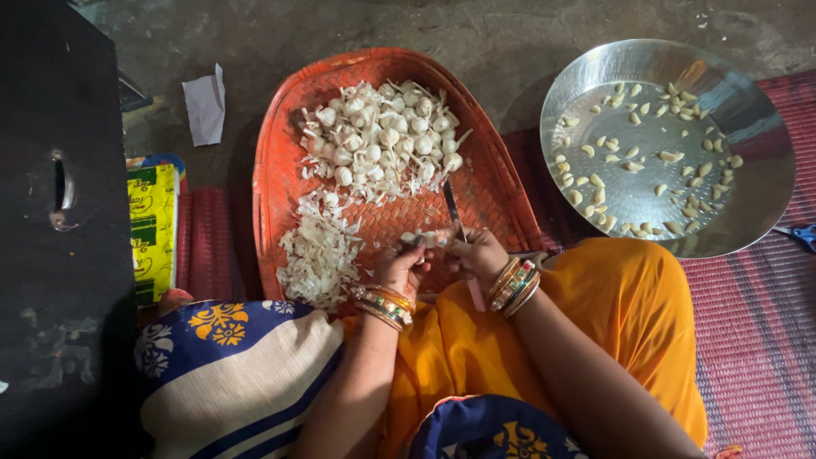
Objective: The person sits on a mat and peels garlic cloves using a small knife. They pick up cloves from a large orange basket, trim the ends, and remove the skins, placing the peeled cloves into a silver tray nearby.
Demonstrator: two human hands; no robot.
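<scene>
we see the orange woven tray (289,161) holding unpeeled garlic (382,140) and peels (319,251); the steel plate (748,195) holds peeled cloves (633,166). over the tray, left hand (404,265) fingers pinch a garlic clove (425,240); right hand (480,253) fingers are closed around a knife (455,212).

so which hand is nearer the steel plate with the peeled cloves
Right. The right hand, holding a knife, sits just left of and below the steel plate, over the orange basket. The left hand lies farther left, beside the peel pile.
</scene>
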